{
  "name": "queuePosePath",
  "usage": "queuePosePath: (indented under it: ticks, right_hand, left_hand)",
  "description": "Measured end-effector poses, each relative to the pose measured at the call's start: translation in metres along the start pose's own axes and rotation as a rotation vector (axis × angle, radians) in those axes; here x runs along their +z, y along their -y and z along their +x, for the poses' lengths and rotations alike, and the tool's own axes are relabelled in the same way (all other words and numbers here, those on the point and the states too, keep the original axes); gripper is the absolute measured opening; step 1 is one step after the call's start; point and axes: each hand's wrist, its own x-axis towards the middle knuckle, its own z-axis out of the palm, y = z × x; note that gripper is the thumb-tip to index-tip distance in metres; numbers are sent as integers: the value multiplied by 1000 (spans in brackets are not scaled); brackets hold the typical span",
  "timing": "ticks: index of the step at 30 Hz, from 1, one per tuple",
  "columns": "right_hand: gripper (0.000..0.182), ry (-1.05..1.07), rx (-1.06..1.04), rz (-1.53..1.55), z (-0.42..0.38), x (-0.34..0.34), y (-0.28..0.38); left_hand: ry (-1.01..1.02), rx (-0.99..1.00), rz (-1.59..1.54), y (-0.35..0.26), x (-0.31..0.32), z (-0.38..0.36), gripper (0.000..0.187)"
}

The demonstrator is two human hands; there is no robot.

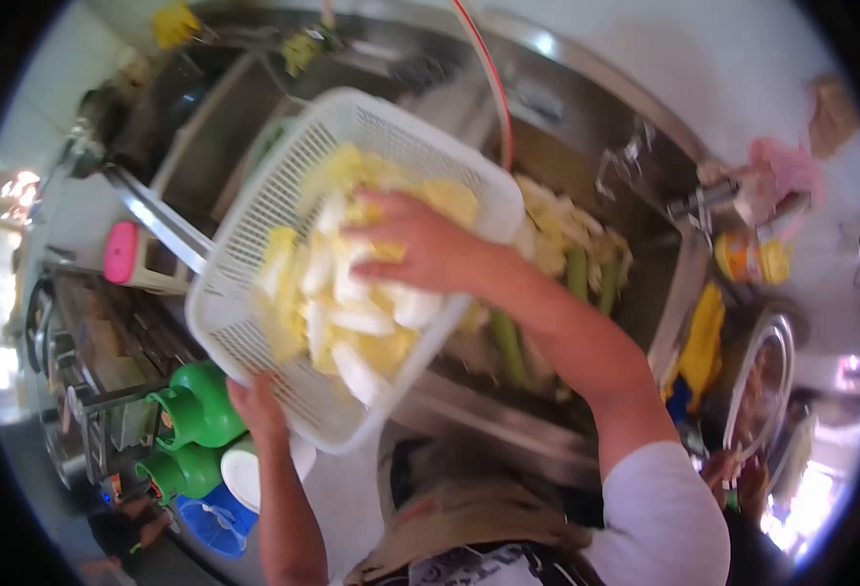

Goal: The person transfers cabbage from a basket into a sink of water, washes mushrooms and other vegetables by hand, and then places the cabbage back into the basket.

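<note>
A white plastic basket [245,230] hangs tilted over the sink, holding pale yellow and white cut leaves [352,317] that look like napa cabbage. My left hand [257,403] grips the basket's near-left rim; its thumb side shows and the remaining fingers are hidden under the rim. Inside the basket, my right hand [406,239] lies on top of the leaves with its fingers spread, slightly blurred. More leaf pieces [547,230] and long green vegetables [576,273] lie in the sink beneath my right forearm.
The steel sink [674,293] runs along the wall, with a red-striped hose [493,83] hanging into it. Green gas cylinders [196,405], a white bucket [242,476] and a blue basin [213,523] stand at lower left. A metal bowl [786,356] is at right, near a person's hand [723,474].
</note>
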Motion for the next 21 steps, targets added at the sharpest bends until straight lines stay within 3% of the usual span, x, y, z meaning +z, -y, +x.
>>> queuePosePath:
  ticks: [1, 3, 4, 6, 7, 9, 11, 14, 17, 20, 21]
  right_hand:
    - [22, -126, 55, 184, -17, -22, 5]
    - [19, -560, 449, 363, -65, -64, -2]
    - [17, -683, 686, 291, -93, -75, -11]
    - [17, -550, 1051, 122, -158, -47, -50]
    - [19, -288, 1174, 29, -198, -17, -75]
    - [28, 97, 840, -176, -265, 55, -105]
    - [33, 183, 329, -537, -279, 95, -109]
    - [33, 283, 340, -689, -313, 141, -142]
    - [29, 493, 755, -283, -322, 155, -153]
    - [25, 648, 981, -336, -335, 156, -174]
    - [25, 607, 1040, -310, -339, 151, -174]
  left_hand:
    - [30, 5, 50, 3, -3, -1, 30]
    - [21, -65, -55, -5, 5, -6, 32]
    - [21, -73, -96, -7, 9, -6, 33]
    - [5, -75, -96, -11, 13, -8, 34]
    - [-3, -70, -90, -12, 13, -9, 34]
    - [-10, -111, -91, -15, 14, -10, 34]
    - [8, -129, -55, -11, 12, -9, 38]
    - [-55, -124, 27, -12, 13, -9, 42]
    - [-89, -146, 56, -7, 8, -4, 44]
    - [-129, -135, 130, -11, 16, -8, 38]
    - [-119, -138, 130, -10, 13, -6, 38]
